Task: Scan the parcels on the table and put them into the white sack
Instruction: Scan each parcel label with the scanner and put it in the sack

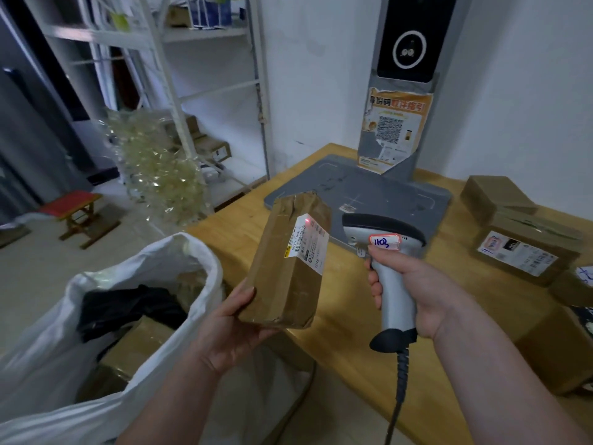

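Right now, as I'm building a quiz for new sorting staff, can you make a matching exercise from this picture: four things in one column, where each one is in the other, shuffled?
Things:
1. barcode scanner
2. taped parcel
3. white sack
4. red stool

Places:
A. held in the left hand
B. on the floor near the shelves
C. gripped in the right hand
D. open beside the table, boxes inside

Pairs: 1-C, 2-A, 3-D, 4-B.

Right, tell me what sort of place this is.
Probably a parcel pickup station: a grey handheld barcode scanner, brown taped cardboard parcels on the wooden table, and an orange QR-code poster on a grey kiosk stand.
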Demonstrator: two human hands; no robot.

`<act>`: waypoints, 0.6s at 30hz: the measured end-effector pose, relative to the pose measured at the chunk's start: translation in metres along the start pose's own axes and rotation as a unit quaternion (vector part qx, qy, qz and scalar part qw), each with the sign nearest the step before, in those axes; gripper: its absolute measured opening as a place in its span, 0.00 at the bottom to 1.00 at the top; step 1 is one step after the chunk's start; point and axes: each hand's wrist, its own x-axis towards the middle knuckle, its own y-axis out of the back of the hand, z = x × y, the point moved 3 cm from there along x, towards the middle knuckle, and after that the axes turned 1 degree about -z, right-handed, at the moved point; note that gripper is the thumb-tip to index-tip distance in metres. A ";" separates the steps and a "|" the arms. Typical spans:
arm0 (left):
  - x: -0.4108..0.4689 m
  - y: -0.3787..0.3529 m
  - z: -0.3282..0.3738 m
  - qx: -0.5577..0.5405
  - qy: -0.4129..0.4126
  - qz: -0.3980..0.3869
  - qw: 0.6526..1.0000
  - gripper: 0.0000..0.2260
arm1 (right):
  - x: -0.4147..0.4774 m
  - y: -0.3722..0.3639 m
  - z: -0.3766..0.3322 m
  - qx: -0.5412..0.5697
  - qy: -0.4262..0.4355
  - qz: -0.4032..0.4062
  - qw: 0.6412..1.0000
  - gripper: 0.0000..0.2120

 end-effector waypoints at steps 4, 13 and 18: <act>-0.015 0.026 0.023 -0.009 -0.030 0.009 0.999 0.20 | 0.006 -0.039 0.005 -0.011 -0.005 -0.017 1.000 0.11; -0.067 0.116 0.101 0.054 -0.130 0.146 0.979 0.19 | 0.034 -0.137 0.032 -0.097 -0.013 -0.083 0.992 0.13; -0.115 0.177 0.147 0.104 -0.179 0.344 0.916 0.10 | 0.053 -0.196 0.059 -0.140 -0.016 -0.125 0.982 0.14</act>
